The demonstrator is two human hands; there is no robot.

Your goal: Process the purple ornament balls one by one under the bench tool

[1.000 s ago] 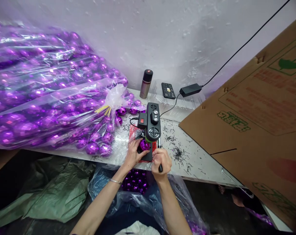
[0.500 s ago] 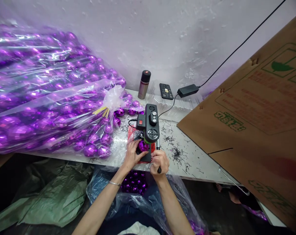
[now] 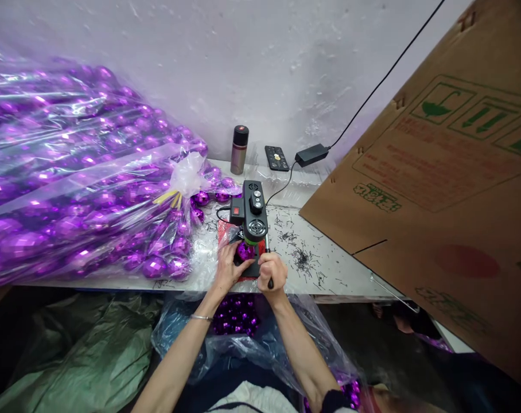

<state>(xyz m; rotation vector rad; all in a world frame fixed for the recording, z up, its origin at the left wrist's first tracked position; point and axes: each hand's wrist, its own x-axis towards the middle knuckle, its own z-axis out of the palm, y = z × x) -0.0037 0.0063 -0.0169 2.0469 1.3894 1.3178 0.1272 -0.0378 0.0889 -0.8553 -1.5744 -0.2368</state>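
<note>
A small black bench drill press [image 3: 255, 212] with a red switch stands on the table. Under its head sits a shiny purple faceted ball [image 3: 245, 250]. My left hand [image 3: 228, 267] grips that ball from the left, thumb in front and fingers behind. My right hand [image 3: 272, 271] is wrapped round the black-ended lever [image 3: 270, 283] at the press's right side. The underside of the press head hides the top of the ball. Below the table edge, an open clear plastic bag [image 3: 200, 344] on my lap holds more purple balls [image 3: 237, 315].
A big tied clear bag of purple balls [image 3: 71, 189] fills the left. A bottle [image 3: 239, 150], a phone [image 3: 276, 158] and a power adapter [image 3: 311, 155] lie near the wall. Dark shavings [image 3: 302, 259] litter the table [image 3: 342, 269]. A cardboard box [image 3: 415, 189] leans at right.
The view has shifted slightly to the right, so things appear further left. Both hands keep their holds on the ball and the lever.
</note>
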